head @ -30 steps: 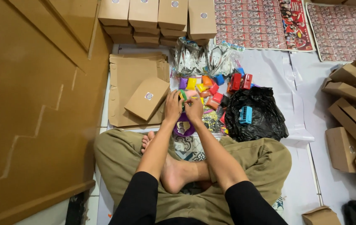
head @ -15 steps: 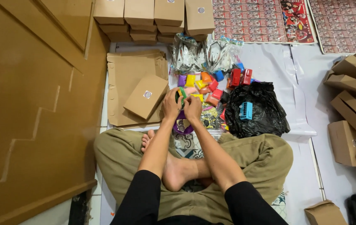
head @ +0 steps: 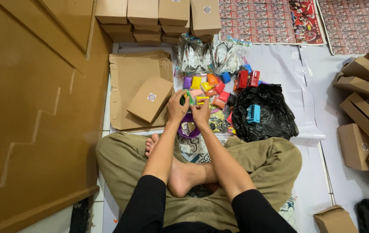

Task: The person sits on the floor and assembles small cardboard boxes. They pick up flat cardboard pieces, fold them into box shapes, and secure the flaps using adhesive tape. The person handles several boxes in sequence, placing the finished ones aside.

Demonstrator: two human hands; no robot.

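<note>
Left hand point(head: 177, 108): my grip pinches a green toy piece point(head: 183, 98), unmoved since before.
Right hand point(head: 201, 113): fingers closed on the same piece.

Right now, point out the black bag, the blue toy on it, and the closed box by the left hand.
black bag point(head: 275, 118), head view, right side.
blue toy point(head: 253, 114), head view, middle.
closed box point(head: 150, 100), head view, lid.

The light is even, soft and fairly bright, seemingly from overhead, with warm colours throughout. Shadows are faint: a thin dark band lies under the black plastic bag point(head: 264, 112), and the crossed legs below it shade the floor slightly. The bag's folds carry small glints, and the clear packets above it show patchy glare. Focus is sharp around the bag; toward the frame edges straight lines bow and detail softens.
</note>
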